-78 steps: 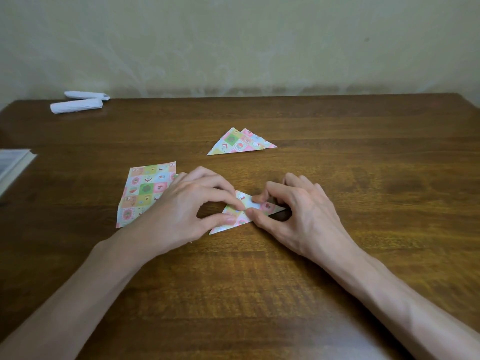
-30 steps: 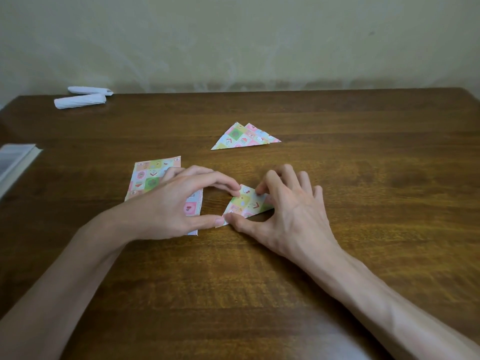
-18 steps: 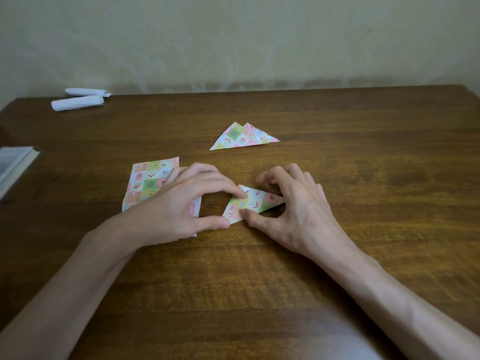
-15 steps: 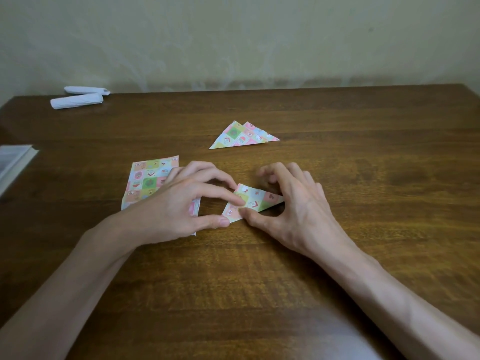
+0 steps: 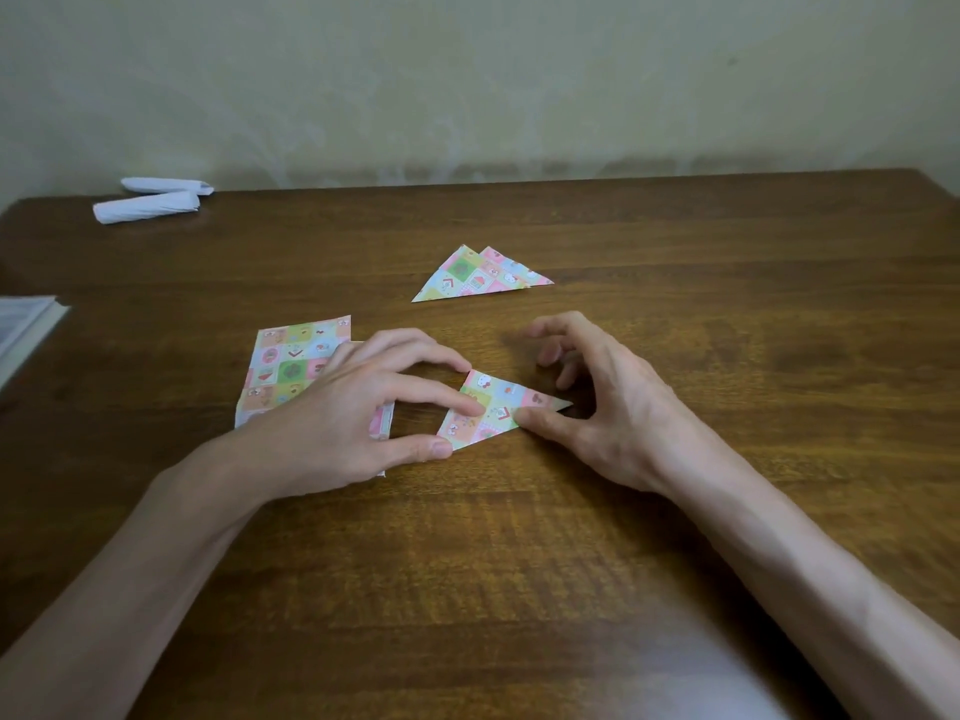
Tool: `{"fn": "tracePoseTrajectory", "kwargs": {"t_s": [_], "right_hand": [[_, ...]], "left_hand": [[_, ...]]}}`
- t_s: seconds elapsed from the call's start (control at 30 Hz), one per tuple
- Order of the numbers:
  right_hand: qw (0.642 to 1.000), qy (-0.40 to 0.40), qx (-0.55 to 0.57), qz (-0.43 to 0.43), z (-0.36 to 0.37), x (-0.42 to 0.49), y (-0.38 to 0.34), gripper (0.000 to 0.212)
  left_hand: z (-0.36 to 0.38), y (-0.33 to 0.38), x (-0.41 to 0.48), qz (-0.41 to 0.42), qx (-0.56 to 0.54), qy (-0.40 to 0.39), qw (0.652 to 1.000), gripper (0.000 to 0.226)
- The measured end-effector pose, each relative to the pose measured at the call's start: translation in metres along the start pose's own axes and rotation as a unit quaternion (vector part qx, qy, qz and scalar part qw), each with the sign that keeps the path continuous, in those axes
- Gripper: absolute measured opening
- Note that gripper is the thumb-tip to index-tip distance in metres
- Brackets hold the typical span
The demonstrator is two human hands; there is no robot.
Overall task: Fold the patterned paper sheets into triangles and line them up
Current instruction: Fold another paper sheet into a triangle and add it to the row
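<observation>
A small folded patterned triangle point(image 5: 496, 407) lies flat on the wooden table point(image 5: 519, 563) between my hands. My left hand point(image 5: 353, 407) presses its left side: the index fingertip is on top and the thumb touches the lower left corner. My right hand point(image 5: 613, 402) holds the lower edge down with its thumb, while its other fingers hover loosely curled above the paper. Two finished triangles point(image 5: 478, 278) overlap farther back. Flat unfolded patterned sheets point(image 5: 291, 366) lie to the left, partly under my left hand.
Two white rolled papers point(image 5: 148, 206) lie at the table's far left corner by the wall. The corner of a white book or pad point(image 5: 23, 330) sticks in at the left edge.
My right fingers have lifted off the triangle, and only the thumb stays on it. The left hand keeps pressing the same spot. Since the earliest frame the triangle has turned slightly.
</observation>
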State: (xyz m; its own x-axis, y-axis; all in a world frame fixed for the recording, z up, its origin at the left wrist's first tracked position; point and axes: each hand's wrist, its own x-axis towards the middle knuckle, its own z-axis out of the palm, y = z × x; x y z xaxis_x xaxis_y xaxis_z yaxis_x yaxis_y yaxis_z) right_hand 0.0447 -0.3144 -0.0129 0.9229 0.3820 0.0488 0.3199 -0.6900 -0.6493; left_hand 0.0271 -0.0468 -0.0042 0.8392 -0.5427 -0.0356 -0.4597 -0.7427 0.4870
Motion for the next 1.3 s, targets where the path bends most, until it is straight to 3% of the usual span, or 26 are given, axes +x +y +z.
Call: {"fn": "tracePoseTrajectory", "kwargs": {"t_s": [0.3,0.67,0.77,0.9,1.0,1.13,1.3], "right_hand": [[0.999,0.008,0.028,-0.02,0.0,0.002,0.008,0.053],[0.991,-0.017,0.13,0.01,-0.012,0.006,0.015,0.063],[0.994,-0.016,0.103,0.022,-0.011,0.008,0.011,0.063],[0.981,-0.013,0.186,0.049,-0.014,0.011,0.014,0.064],[0.984,-0.002,0.168,0.056,-0.012,0.013,0.014,0.067],[0.985,-0.006,0.158,0.062,-0.009,0.012,0.012,0.063],[0.99,0.003,0.135,0.028,-0.008,0.009,0.007,0.04]], "left_hand": [[-0.001,0.002,0.001,-0.014,0.002,-0.016,1.0,0.039],[-0.001,0.001,0.001,-0.009,0.008,-0.019,1.0,0.039],[-0.001,0.001,0.001,-0.009,0.009,-0.017,1.0,0.038],[0.0,0.001,0.001,-0.004,0.021,-0.01,1.0,0.038],[0.001,0.0,0.0,-0.006,0.028,-0.012,1.0,0.037],[0.01,0.003,-0.001,0.017,0.048,0.041,0.998,0.033],[0.021,0.016,0.003,0.02,0.092,0.108,0.99,0.04]]}}
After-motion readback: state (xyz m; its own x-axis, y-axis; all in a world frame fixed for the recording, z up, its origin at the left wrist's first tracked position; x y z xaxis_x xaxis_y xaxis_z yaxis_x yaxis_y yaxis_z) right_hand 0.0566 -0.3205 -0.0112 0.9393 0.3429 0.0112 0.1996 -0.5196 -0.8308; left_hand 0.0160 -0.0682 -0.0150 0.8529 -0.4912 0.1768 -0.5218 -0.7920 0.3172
